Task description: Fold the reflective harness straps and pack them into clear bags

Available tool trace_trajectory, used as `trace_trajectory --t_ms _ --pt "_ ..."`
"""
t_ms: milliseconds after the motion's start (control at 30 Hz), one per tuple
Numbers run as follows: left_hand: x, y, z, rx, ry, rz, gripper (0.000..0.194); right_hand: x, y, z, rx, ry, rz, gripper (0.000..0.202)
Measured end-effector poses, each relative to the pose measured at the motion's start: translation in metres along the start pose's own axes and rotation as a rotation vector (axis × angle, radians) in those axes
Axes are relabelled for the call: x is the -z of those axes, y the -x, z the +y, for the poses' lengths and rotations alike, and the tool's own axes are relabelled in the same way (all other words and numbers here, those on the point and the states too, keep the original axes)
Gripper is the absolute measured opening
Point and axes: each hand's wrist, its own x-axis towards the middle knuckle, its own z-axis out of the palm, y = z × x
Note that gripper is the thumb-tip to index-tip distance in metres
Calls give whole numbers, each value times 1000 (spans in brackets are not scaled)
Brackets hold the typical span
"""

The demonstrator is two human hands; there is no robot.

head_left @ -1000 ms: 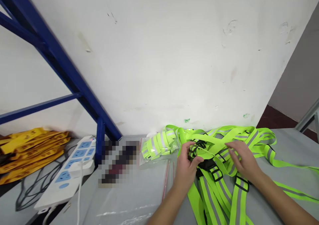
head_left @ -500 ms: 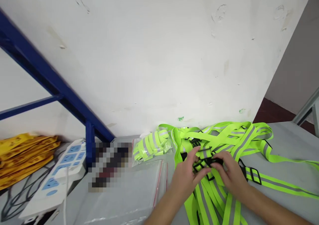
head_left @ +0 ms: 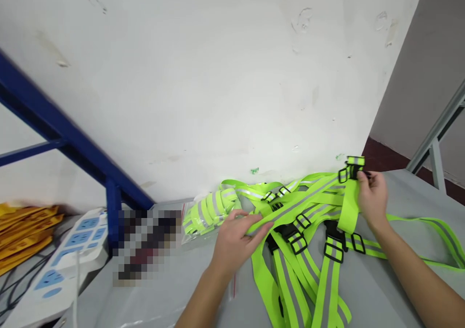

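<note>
Pile [head_left: 294,274]: lime straps with grey stripes and black buckles; the ends fan toward the bottom edge, right of centre, and one loop runs out to the right edge of the frame.
Flat bag [head_left: 181,289]: clear plastic, lower centre, partly behind the left forearm; a red line marks its edge.
Power strip [head_left: 65,265]: white with blue socket faces, lower left, a white cord [head_left: 76,289] crossing it.
Bench [head_left: 378,289]: grey surface under the straps and bags.
Left hand [head_left: 238,238]: lower centre, thumb and fingers closed on the near end of a strap.
Strap [head_left: 308,202]: lime with a grey stripe, drawn slantwise above the pile, from the centre up to the right.
Packed bag [head_left: 210,210]: clear, filled with folded lime strapping, centre, just beyond the left hand.
Yellow bundle [head_left: 27,236]: stacked strips at the left edge, beside dark cables [head_left: 18,284].
Right hand [head_left: 374,197]: right of centre, pinching the strap's far end at a black buckle [head_left: 355,171]; a short length hangs below.
Blue frame [head_left: 72,129]: slanting bars, left.
Metal frame [head_left: 436,148]: grey, right edge, above dark red floor [head_left: 390,159].
Wall [head_left: 218,76]: white, scuffed, with green smudges low down.
</note>
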Motion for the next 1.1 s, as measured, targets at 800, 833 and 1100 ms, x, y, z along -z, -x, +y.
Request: trace_trajectory --t_ms 800,833,1100 --pt "-15 5 -9 201 -369 -187 38 6 -4 -5 397 232 36 17" --pt "-17 4 -2 175 -314 -170 38 3 4 -13 437 224 -33 16" --pt "-38 20 52 47 190 -166 64 -7 80 -60 265 -8 -597 13"
